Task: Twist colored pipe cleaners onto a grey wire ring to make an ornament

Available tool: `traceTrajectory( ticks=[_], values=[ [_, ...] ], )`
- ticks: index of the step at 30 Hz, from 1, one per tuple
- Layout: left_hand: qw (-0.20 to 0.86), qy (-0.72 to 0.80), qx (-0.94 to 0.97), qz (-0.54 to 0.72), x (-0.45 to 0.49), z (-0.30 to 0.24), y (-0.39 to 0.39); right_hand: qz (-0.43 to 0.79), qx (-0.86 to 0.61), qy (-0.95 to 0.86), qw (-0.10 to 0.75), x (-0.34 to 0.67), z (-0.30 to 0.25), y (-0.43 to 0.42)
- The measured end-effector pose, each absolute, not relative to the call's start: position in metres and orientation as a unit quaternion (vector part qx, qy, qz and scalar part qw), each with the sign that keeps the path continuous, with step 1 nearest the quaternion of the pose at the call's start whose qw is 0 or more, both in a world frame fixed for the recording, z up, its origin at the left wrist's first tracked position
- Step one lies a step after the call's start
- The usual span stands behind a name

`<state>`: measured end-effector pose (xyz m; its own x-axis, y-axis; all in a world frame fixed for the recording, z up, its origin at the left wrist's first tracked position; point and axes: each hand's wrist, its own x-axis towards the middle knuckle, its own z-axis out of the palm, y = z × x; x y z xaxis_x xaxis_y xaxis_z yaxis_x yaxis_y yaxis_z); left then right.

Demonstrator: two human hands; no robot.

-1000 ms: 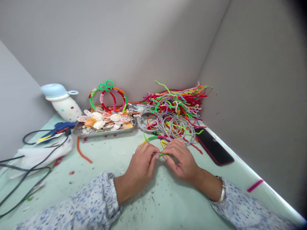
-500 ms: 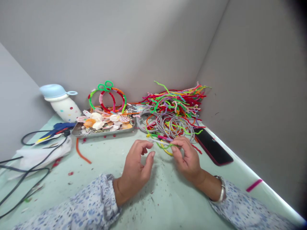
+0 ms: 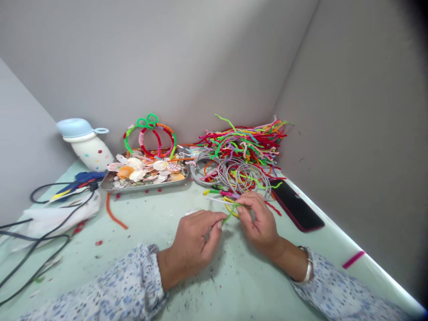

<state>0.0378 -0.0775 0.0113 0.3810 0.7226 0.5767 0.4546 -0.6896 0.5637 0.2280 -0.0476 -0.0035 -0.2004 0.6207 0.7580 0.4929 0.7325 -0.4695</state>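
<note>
Between my hands runs a green pipe cleaner [image 3: 230, 214]. My left hand [image 3: 195, 240] pinches its near end between thumb and forefinger. My right hand [image 3: 261, 223] grips it farther up, where it meets a thin whitish rod or wire [image 3: 219, 201] that sticks out to the left from the same fingers. Just behind lies a band wrapped in yellow, green, pink and purple pipe cleaner [image 3: 219, 192], partly hidden by my right hand. A yellow curved piece [image 3: 230, 206] shows beneath the rod.
Coiled grey wire [image 3: 230, 174] and a heap of coloured pipe cleaners [image 3: 247, 138] lie at the back. A metal tray [image 3: 147, 188] of shells holds two wrapped hoops [image 3: 150, 138]. A phone [image 3: 297, 205] rests right; a bottle [image 3: 88, 145] and black cables [image 3: 43, 240] are left.
My left hand has moved right and its fingers have closed on the loose end of the green pipe cleaner, pulling it down toward me. The right hand has hardly moved.
</note>
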Motion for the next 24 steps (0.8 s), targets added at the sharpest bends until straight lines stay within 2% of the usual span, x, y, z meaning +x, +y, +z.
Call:
traceTrajectory(
  ticks=[7,13,17,20,22,24],
  values=[
    [0.165,0.342,0.801,0.463,0.036,0.011,-0.085,0.086,-0.386,-0.741,0.543,0.23,-0.006,-0.048],
    [0.197,0.335,0.838,0.383,0.037,0.008,-0.077,0.103,-0.363,-0.755,0.536,0.233,-0.005,-0.047],
    [0.117,0.328,0.831,0.435,0.036,0.009,-0.072,0.09,-0.341,-0.789,0.502,0.233,-0.002,-0.048],
    [0.012,0.347,0.81,0.473,0.033,0.011,-0.071,0.091,-0.333,-0.8,0.49,0.233,0.0,-0.048],
    [-0.049,0.373,0.794,0.477,0.032,0.012,-0.069,0.093,-0.326,-0.808,0.482,0.232,0.0,-0.048],
    [-0.063,0.389,0.796,0.459,0.032,0.014,-0.068,0.094,-0.32,-0.815,0.474,0.232,0.001,-0.049]
  ],
)
